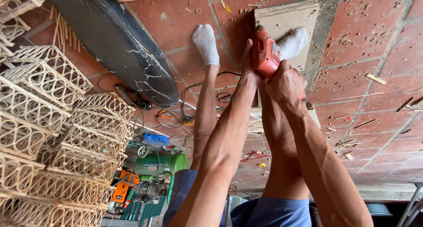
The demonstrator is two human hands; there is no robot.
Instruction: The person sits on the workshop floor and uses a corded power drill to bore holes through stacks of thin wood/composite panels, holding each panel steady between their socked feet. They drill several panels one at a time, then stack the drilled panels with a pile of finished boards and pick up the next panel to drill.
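Both my hands grip a red electric drill (265,51) held out in front of me above the floor. My left hand (247,65) wraps its left side. My right hand (287,84) closes over the handle at the right. The drill's tip points at a pale wooden board (286,16) lying on the red tiles. My foot in a white sock (293,41) rests on that board, and my other socked foot (206,43) stands on the tiles to the left. A bundle of thin bamboo strips (255,121) lies behind my legs.
Stacks of woven bamboo frames (53,134) fill the left side. A long black slab (119,42) lies beside them. A green air compressor (161,163), an orange tool (123,188), a blue object (155,139) and loose cables (194,104) sit near my legs. Wood chips litter the tiles (374,55).
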